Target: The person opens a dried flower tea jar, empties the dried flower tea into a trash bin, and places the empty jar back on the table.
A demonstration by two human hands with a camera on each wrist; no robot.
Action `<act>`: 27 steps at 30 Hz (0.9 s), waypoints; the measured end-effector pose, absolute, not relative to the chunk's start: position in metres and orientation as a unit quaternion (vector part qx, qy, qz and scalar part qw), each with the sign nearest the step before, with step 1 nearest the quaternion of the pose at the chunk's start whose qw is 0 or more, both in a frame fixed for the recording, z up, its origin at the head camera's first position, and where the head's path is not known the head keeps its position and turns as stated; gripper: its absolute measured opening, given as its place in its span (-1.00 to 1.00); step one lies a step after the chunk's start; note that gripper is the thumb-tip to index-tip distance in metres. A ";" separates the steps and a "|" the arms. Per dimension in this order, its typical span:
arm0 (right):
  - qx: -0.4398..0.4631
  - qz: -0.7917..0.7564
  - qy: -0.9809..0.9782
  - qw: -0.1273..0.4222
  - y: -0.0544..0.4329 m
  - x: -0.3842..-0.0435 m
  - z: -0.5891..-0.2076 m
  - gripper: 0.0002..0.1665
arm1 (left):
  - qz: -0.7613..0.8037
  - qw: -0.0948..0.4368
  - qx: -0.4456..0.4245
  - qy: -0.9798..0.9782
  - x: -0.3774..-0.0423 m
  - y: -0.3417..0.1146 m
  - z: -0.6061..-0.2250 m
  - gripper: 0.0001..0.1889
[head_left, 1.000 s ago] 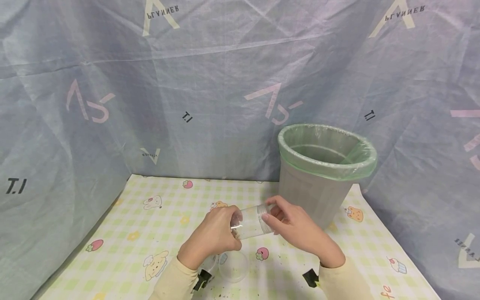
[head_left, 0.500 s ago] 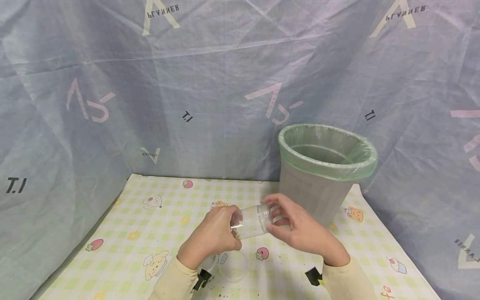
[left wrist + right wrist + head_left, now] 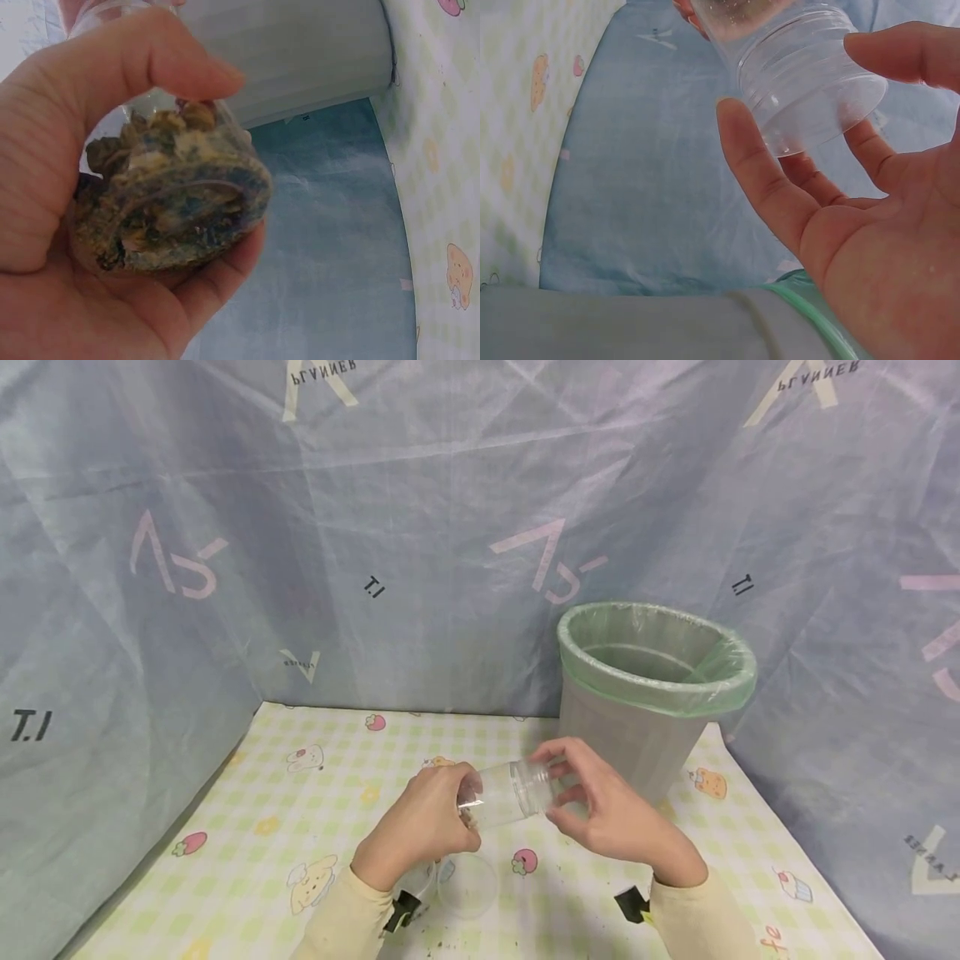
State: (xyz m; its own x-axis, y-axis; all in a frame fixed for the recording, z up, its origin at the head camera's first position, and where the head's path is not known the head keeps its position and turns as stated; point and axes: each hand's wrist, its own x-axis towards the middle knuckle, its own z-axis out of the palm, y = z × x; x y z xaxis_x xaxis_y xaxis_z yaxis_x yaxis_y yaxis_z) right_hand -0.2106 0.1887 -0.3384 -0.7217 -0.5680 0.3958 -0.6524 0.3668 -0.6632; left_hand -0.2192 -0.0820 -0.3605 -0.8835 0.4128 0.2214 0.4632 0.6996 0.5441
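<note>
A clear plastic jar [image 3: 497, 795], tilted, is held above the table between both hands. Dried, leafy brown and yellow bits [image 3: 176, 165] lie in its base. My left hand [image 3: 429, 814] grips the base end, thumb on one side and fingers around the other. Around the ridged, see-through far end of the jar [image 3: 810, 75] curl the thumb and fingers of my right hand [image 3: 603, 806]. In the right wrist view that thumb lies at the rim, while one fingertip [image 3: 731, 112] stands off the side. Beneath the hands a clear round piece [image 3: 467, 887] lies on the cloth.
A grey bin [image 3: 630, 735] with a green liner stands at the back right, close behind my right hand. Another clear round object [image 3: 420, 881] is partly hidden by my left wrist. Dark crumbs dot the checked tablecloth [image 3: 315, 810]. A blue-grey fabric backdrop [image 3: 450, 635] surrounds the table.
My right hand has loosened its closer hold on the jar's ridged end and shifted slightly right, its fingers spread wider. The left hand keeps gripping the base.
</note>
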 end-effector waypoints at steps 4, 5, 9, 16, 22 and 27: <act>0.353 0.410 -0.839 0.056 0.192 -0.210 -0.334 -0.24 | -0.315 0.045 -0.225 -0.921 -0.219 -0.087 -0.356 -0.56; 0.349 0.404 -0.844 0.058 0.193 -0.210 -0.333 -0.24 | -0.316 0.048 -0.222 -0.921 -0.219 -0.087 -0.355 -0.55; 0.320 0.370 -0.870 0.066 0.198 -0.206 -0.332 -0.27 | -0.318 0.062 -0.218 -0.921 -0.219 -0.088 -0.352 -0.54; 0.309 0.302 -0.901 0.047 0.204 -0.201 -0.348 -0.35 | -0.327 0.071 -0.205 -0.920 -0.220 -0.091 -0.347 -0.54; 0.306 0.242 -0.920 0.033 0.214 -0.193 -0.363 -0.31 | -0.333 0.070 -0.200 -0.919 -0.219 -0.093 -0.347 -0.53; 0.301 0.228 -0.926 0.008 0.223 -0.189 -0.376 -0.30 | -0.337 0.066 -0.192 -0.919 -0.218 -0.096 -0.348 -0.52</act>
State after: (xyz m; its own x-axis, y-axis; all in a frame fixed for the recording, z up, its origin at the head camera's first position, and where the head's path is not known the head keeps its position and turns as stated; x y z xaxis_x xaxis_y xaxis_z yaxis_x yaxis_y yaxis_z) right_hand -0.1891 0.2234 -0.3756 -0.8184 -0.5541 0.1523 -0.5616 0.7148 -0.4169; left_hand -0.2183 -0.0957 -0.3475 -0.9178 0.3081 0.2504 0.3970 0.6995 0.5943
